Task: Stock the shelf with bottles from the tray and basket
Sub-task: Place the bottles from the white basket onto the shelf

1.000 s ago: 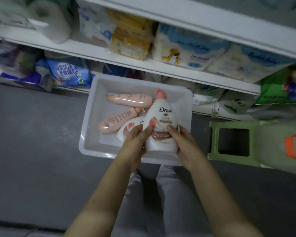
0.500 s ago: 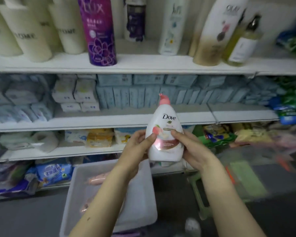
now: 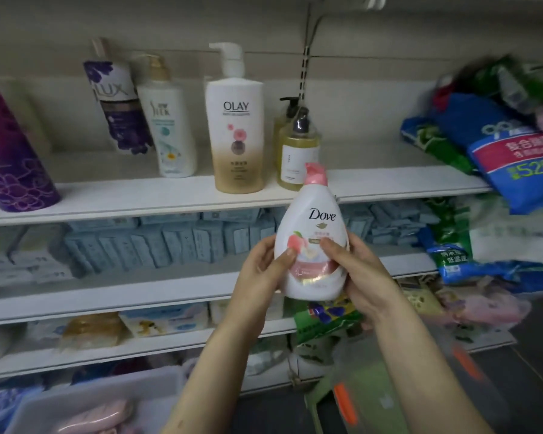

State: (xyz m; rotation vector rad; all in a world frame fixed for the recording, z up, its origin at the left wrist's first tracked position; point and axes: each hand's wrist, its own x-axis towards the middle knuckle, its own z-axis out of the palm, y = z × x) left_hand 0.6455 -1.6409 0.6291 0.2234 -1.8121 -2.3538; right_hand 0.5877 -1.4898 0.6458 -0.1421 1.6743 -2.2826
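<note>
While upright before the shelf (image 3: 138, 195), Dove bottle (image 3: 320, 216) gripped between left hand (image 3: 261, 277) and right hand (image 3: 362, 277)

White top shelf (image 3: 138, 195) carries an upright Olay bottle (image 3: 237, 136) and a purple bottle (image 3: 10, 158).

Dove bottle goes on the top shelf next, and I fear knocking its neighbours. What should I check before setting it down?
1. Left hand and right hand grip the Dove bottle: ok.
2. Bottle upright, label facing me: ok.
3. Bare top shelf right of the amber pump bottle: ok.
4. Bottle's base above the shelf board: not ok, below it.
5. Pink cap shut: cannot tell.
</note>
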